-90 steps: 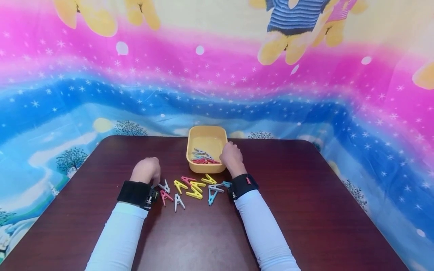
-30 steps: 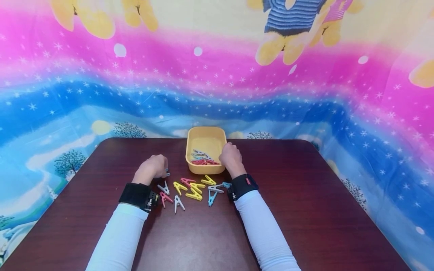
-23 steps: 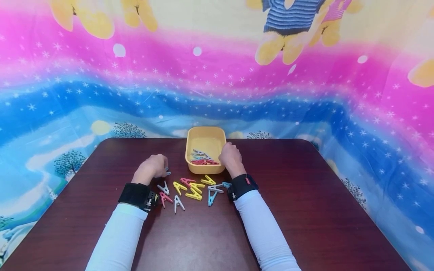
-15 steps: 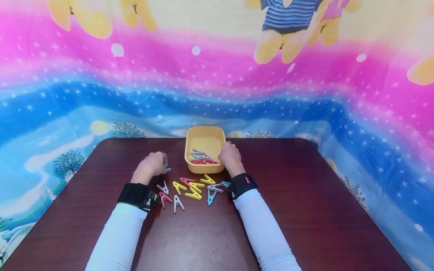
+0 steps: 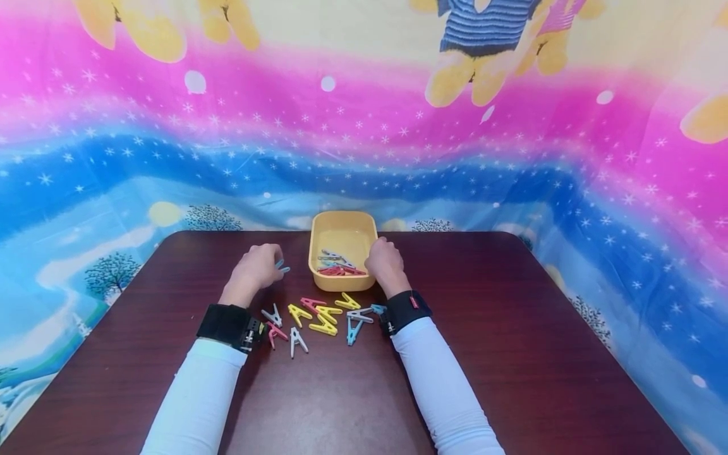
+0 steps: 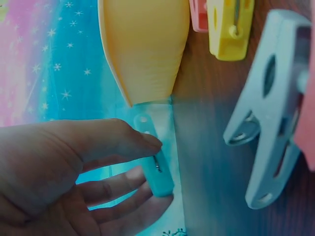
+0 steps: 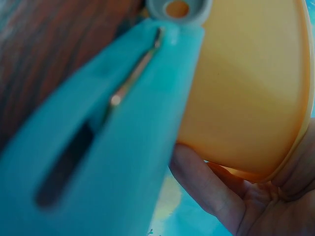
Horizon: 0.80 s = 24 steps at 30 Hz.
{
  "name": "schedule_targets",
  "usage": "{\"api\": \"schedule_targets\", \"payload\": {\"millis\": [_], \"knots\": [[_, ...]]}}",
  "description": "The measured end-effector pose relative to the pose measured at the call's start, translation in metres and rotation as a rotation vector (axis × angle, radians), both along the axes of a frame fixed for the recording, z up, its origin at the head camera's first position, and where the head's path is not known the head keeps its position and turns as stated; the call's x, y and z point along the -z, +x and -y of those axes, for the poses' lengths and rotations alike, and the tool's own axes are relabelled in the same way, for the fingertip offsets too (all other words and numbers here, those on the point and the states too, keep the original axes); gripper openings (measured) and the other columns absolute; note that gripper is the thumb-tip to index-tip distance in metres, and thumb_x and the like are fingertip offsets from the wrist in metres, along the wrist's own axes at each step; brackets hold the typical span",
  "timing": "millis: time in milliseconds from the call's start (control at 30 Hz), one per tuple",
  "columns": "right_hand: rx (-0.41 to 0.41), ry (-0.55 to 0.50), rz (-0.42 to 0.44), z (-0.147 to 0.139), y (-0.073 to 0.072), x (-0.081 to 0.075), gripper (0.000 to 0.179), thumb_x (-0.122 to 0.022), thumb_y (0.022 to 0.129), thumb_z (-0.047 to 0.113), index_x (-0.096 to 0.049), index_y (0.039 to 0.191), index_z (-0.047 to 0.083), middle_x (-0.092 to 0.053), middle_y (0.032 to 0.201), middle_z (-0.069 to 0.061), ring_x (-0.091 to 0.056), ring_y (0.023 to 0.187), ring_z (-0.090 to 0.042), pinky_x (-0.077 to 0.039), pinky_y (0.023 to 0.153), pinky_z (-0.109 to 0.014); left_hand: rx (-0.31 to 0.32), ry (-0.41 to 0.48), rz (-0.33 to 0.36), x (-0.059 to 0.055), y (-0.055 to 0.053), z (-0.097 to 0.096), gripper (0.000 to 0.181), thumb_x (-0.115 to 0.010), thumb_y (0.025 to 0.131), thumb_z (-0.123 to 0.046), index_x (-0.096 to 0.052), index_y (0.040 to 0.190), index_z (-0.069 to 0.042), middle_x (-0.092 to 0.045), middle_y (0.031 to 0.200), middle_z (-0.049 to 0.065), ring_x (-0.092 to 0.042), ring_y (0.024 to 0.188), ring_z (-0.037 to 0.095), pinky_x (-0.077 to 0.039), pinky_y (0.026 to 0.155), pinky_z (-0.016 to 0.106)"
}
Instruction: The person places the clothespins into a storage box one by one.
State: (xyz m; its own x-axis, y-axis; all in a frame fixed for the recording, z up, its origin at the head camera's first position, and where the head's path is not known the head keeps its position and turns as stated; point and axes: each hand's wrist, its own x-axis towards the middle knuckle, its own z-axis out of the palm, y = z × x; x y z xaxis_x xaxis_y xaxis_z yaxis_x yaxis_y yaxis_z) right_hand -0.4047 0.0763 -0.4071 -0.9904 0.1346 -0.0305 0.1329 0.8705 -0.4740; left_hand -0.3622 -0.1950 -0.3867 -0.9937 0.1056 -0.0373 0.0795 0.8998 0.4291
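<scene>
Left hand (image 5: 256, 266), pinching a blue clip (image 6: 161, 183), has moved forward, seemingly raised.

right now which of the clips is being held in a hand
The light-blue clip pinched in the left hand; the other clips in view lie on the table or inside the yellow tub.

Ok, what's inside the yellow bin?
Red clips, a pale grey clip and a partly covered blue clip lie at the near end of the yellow bin. They overlap; anything underneath is covered, so no sure count.
</scene>
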Motion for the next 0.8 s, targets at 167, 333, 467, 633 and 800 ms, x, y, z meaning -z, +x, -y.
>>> {"api": "schedule_targets", "payload": {"millis": [167, 333, 467, 633, 800], "knots": [[0.005, 0.002, -0.003, 0.000, 0.000, -0.001, 0.047, -0.068, 0.105, 0.013, -0.052, 0.147, -0.003, -0.071, 0.123, -0.022, -0.073, 0.102, -0.032, -0.068, 0.088, -0.041, -0.015, 0.025, -0.079, -0.002, -0.005, -0.007, 0.033, -0.073, 0.099, -0.010, -0.065, 0.130, -0.001, -0.072, 0.117, 0.022, -0.071, 0.098, 0.034, -0.063, 0.084, 0.050], [0.010, 0.010, 0.005, 0.001, -0.001, -0.001, 0.046, -0.068, 0.106, 0.013, -0.052, 0.146, -0.003, -0.072, 0.122, -0.022, -0.074, 0.103, -0.032, -0.068, 0.089, -0.042, 0.002, 0.016, -0.183, -0.009, -0.013, -0.021, 0.033, -0.071, 0.096, -0.008, -0.067, 0.129, -0.002, -0.074, 0.118, 0.021, -0.073, 0.103, 0.038, -0.063, 0.086, 0.054], [0.017, 0.015, 0.009, 0.001, -0.001, -0.003, 0.047, -0.068, 0.106, 0.013, -0.052, 0.146, -0.003, -0.072, 0.123, -0.022, -0.074, 0.104, -0.032, -0.068, 0.089, -0.042, 0.060, -0.047, -0.242, -0.021, -0.024, -0.043, 0.035, -0.075, 0.093, -0.005, -0.069, 0.128, -0.003, -0.074, 0.125, 0.021, -0.072, 0.115, 0.041, -0.064, 0.096, 0.057], [0.032, 0.014, 0.002, 0.000, 0.000, -0.003, 0.047, -0.070, 0.105, 0.013, -0.053, 0.146, -0.003, -0.072, 0.123, -0.022, -0.075, 0.104, -0.032, -0.068, 0.089, -0.043, 0.187, -0.146, -0.183, -0.034, -0.038, -0.074, 0.042, -0.076, 0.092, 0.000, -0.068, 0.133, -0.001, -0.072, 0.133, 0.021, -0.071, 0.121, 0.040, -0.065, 0.099, 0.051], [0.026, 0.005, 0.006, 0.000, 0.000, -0.002, 0.048, -0.070, 0.105, 0.013, -0.053, 0.146, -0.003, -0.072, 0.123, -0.022, -0.075, 0.104, -0.032, -0.068, 0.088, -0.042, 0.289, -0.176, -0.090, -0.041, -0.053, -0.093, 0.038, -0.075, 0.095, -0.004, -0.070, 0.133, 0.001, -0.073, 0.135, 0.020, -0.070, 0.125, 0.037, -0.062, 0.106, 0.049]]}}
